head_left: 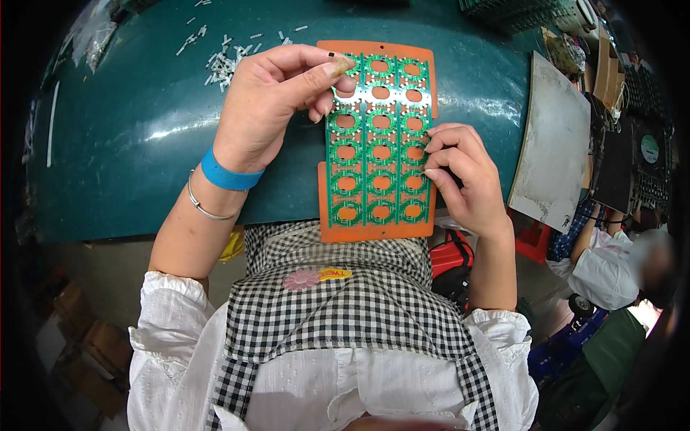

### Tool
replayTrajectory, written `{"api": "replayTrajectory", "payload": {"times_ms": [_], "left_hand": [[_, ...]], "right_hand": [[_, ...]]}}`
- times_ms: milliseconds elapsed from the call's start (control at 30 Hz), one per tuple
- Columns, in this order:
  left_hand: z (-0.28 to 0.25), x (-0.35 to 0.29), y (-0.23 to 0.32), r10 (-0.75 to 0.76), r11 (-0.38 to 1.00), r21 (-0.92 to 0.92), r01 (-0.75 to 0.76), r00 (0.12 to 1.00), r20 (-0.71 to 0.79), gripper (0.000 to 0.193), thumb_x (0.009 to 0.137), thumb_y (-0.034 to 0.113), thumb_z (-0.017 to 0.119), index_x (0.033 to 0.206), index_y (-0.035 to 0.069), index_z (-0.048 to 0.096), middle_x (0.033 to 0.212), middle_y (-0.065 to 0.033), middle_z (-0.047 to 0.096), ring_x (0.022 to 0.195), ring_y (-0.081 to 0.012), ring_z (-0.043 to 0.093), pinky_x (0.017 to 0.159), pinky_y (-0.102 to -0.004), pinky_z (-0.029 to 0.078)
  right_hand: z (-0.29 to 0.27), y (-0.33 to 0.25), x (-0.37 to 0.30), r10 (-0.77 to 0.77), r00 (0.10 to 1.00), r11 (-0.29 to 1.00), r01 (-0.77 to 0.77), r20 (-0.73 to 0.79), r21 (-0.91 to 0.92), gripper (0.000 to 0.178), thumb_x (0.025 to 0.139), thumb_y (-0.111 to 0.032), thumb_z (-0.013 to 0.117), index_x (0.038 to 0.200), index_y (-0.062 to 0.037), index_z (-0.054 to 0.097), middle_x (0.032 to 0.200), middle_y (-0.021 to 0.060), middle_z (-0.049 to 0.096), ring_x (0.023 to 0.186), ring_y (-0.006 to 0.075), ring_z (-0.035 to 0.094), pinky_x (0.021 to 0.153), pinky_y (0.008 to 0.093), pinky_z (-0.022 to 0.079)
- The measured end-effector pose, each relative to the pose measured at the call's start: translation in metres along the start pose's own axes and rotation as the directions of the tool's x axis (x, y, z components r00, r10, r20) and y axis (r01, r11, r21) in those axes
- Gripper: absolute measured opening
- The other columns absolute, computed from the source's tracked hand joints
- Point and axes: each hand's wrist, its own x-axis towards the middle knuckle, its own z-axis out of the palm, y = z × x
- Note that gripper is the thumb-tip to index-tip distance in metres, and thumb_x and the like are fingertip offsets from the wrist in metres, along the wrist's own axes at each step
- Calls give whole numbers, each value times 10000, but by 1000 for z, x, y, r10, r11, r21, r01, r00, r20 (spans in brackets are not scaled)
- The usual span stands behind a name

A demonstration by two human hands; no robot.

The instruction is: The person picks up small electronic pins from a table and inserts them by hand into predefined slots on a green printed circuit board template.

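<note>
A green circuit board panel [364, 161] with rows of ring-shaped units lies on an orange tray [377, 233]. Over the panel's far left corner, my left hand [277, 93] is closed in a pinch, thumb pressed to forefinger. A tiny black square piece [331, 54] shows at that forefinger; whatever sits between the fingertips is too small to name. My right hand [466, 172] is at the panel's right edge, fingers curled and thumb and forefinger nearly together by the ring units. I cannot make out what they hold, if anything.
Small white pieces [228, 65] lie scattered on the green table [144, 144], left of the tray. A grey-white board [550, 144] stands at the table's right side. Green panels [503, 14] are stacked at the far right. Another person [607, 266] sits at the right.
</note>
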Motion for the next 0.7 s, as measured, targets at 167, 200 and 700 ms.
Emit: {"api": "replayTrajectory", "payload": {"times_ms": [167,200,700], "left_hand": [[3,0,0,-16,1000,-12,16,1000,22,184,941,112,629,1060,-20,672,879,-98,711,652,-78,608,580,-198,487],[4,0,-1,-4,1000,0,4,1000,29,186,947,114,621,1063,-24,665,881,-111,711,644,-84,606,572,-195,477],[9,-2,0,-56,998,-11,58,995,85,174,937,78,624,1058,-39,670,895,-112,710,666,-106,645,603,-236,545]], "right_hand": [[0,-1,1,-13,1000,1000,14,7,-17,176,728,60,683,828,-6,555,969,98,573,958,291,585,793,367,491],[0,-1,1,-32,999,999,33,13,-33,178,728,60,681,834,-4,553,972,103,571,955,293,585,792,367,494],[2,-16,6,-71,997,979,78,41,-190,218,673,37,719,817,-3,561,947,92,593,914,284,602,744,362,517]]}}
